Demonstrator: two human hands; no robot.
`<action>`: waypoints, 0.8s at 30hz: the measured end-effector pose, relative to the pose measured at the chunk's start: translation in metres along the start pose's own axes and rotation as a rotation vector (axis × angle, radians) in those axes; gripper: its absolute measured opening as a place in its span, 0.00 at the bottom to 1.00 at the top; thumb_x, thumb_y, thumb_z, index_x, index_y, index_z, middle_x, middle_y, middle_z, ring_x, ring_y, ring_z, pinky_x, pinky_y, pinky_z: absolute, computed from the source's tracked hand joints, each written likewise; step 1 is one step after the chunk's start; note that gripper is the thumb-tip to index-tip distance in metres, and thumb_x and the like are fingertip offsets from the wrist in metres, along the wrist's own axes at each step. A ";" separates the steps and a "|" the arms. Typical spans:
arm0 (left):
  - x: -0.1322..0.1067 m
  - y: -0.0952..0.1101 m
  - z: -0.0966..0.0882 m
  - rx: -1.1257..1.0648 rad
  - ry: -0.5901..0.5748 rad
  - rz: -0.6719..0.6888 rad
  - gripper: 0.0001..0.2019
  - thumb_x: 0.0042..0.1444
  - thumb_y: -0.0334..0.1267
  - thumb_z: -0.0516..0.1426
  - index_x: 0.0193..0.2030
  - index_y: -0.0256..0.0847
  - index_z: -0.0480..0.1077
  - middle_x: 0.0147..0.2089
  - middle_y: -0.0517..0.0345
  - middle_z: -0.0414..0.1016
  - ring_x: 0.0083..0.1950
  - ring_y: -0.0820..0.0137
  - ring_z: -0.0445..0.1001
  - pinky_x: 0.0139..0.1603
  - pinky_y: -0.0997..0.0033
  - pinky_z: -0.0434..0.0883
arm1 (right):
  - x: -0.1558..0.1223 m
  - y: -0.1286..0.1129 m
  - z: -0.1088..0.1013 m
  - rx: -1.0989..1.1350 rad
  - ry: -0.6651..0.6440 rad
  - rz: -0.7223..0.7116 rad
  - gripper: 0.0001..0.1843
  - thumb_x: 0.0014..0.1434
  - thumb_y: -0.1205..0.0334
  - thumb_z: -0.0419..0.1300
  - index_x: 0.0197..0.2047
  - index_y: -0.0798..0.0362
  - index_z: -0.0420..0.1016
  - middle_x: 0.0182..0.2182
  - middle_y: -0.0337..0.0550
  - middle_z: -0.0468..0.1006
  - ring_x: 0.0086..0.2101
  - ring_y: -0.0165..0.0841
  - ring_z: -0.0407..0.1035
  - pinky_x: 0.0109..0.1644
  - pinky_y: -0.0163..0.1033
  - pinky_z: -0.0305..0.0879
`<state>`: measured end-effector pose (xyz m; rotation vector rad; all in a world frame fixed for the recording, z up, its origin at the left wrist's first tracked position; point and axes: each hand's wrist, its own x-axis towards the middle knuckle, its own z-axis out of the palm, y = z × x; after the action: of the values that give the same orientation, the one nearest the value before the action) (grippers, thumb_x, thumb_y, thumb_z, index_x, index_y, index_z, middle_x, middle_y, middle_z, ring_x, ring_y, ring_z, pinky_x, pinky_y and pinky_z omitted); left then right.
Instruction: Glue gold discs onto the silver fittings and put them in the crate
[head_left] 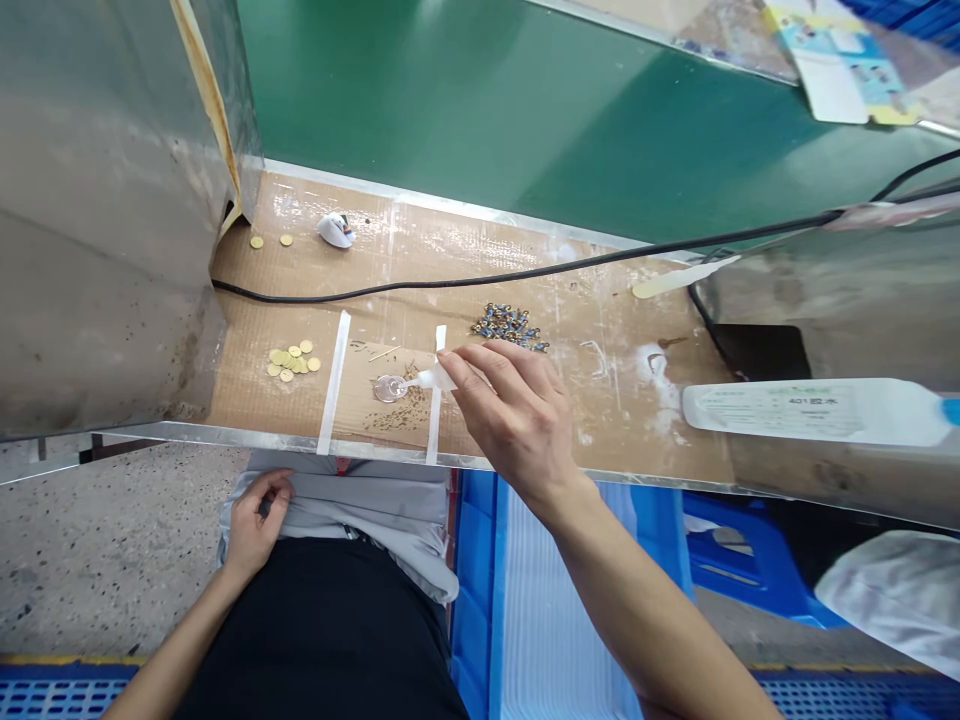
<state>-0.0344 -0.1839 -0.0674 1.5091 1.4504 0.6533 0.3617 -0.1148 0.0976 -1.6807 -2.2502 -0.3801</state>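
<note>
My right hand (517,415) is closed on a small glue bottle (442,377), mostly hidden inside the fingers. Its narrow white nozzle points left, the tip at a clear round disc (390,388) on a cardboard patch between two white tape strips. Small dark specks (397,418) lie scattered around this disc, and a thin stick (385,353) is just behind it. Down at my lap, my left hand (256,520) rests against grey cloth (337,500), thumb and forefinger curled together; whether anything is pinched there is hidden.
Gold discs (294,360) lie left of the tape. Small blue-and-brass pieces (506,325) are heaped behind my right hand. A black cable (450,284) crosses the bench. At right lies a large white bottle (817,410); metal walls flank both sides. Below stands a blue crate (478,590).
</note>
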 end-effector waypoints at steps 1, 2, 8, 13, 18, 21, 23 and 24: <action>0.000 0.000 0.000 0.000 -0.001 -0.001 0.15 0.74 0.49 0.60 0.55 0.42 0.83 0.42 0.54 0.87 0.43 0.59 0.86 0.50 0.61 0.80 | 0.000 0.000 0.000 0.011 -0.004 0.008 0.31 0.76 0.73 0.61 0.76 0.39 0.72 0.61 0.48 0.87 0.62 0.49 0.79 0.61 0.54 0.74; 0.000 0.000 0.000 0.000 -0.002 -0.001 0.15 0.74 0.49 0.60 0.55 0.42 0.83 0.42 0.54 0.87 0.43 0.59 0.86 0.50 0.61 0.80 | -0.001 0.000 0.001 0.021 -0.007 0.013 0.31 0.76 0.73 0.61 0.76 0.39 0.72 0.61 0.48 0.87 0.62 0.49 0.78 0.61 0.54 0.73; 0.000 -0.001 0.000 0.006 -0.001 -0.002 0.16 0.74 0.49 0.60 0.54 0.42 0.83 0.43 0.53 0.88 0.44 0.58 0.87 0.50 0.60 0.80 | 0.001 0.000 0.000 -0.022 0.034 -0.024 0.29 0.76 0.74 0.62 0.74 0.43 0.74 0.59 0.48 0.88 0.61 0.48 0.79 0.59 0.51 0.73; -0.001 -0.001 0.000 0.008 -0.005 0.000 0.15 0.74 0.49 0.59 0.53 0.42 0.83 0.44 0.53 0.88 0.46 0.58 0.87 0.50 0.61 0.80 | 0.004 -0.001 0.000 -0.063 0.066 -0.059 0.26 0.76 0.73 0.63 0.72 0.47 0.77 0.57 0.48 0.89 0.60 0.46 0.79 0.59 0.49 0.73; -0.001 -0.001 -0.001 0.011 -0.005 0.006 0.15 0.75 0.49 0.59 0.55 0.42 0.82 0.43 0.54 0.87 0.45 0.59 0.87 0.50 0.61 0.80 | 0.004 -0.002 0.001 -0.009 0.085 -0.031 0.26 0.75 0.74 0.63 0.71 0.47 0.77 0.57 0.49 0.88 0.60 0.46 0.79 0.61 0.49 0.73; 0.000 -0.001 0.000 0.016 0.000 0.021 0.15 0.75 0.48 0.59 0.55 0.42 0.82 0.43 0.54 0.87 0.44 0.59 0.87 0.50 0.61 0.81 | 0.005 -0.003 0.002 0.058 0.092 0.005 0.25 0.74 0.73 0.64 0.71 0.48 0.78 0.57 0.51 0.88 0.60 0.47 0.78 0.64 0.51 0.75; 0.001 -0.001 0.000 0.020 0.004 0.041 0.14 0.75 0.47 0.59 0.55 0.42 0.82 0.43 0.54 0.88 0.44 0.60 0.87 0.48 0.62 0.81 | 0.004 -0.004 0.004 0.123 0.106 0.039 0.23 0.74 0.72 0.65 0.69 0.49 0.78 0.57 0.51 0.88 0.59 0.47 0.79 0.65 0.52 0.76; 0.001 -0.001 0.000 0.022 0.008 0.055 0.14 0.75 0.47 0.59 0.54 0.42 0.82 0.42 0.54 0.88 0.44 0.60 0.87 0.48 0.62 0.81 | 0.004 -0.005 0.004 0.162 0.118 0.066 0.22 0.74 0.71 0.66 0.68 0.49 0.79 0.57 0.51 0.87 0.59 0.46 0.79 0.65 0.52 0.76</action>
<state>-0.0342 -0.1827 -0.0683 1.5699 1.4304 0.6786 0.3555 -0.1111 0.0952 -1.6026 -2.0761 -0.2662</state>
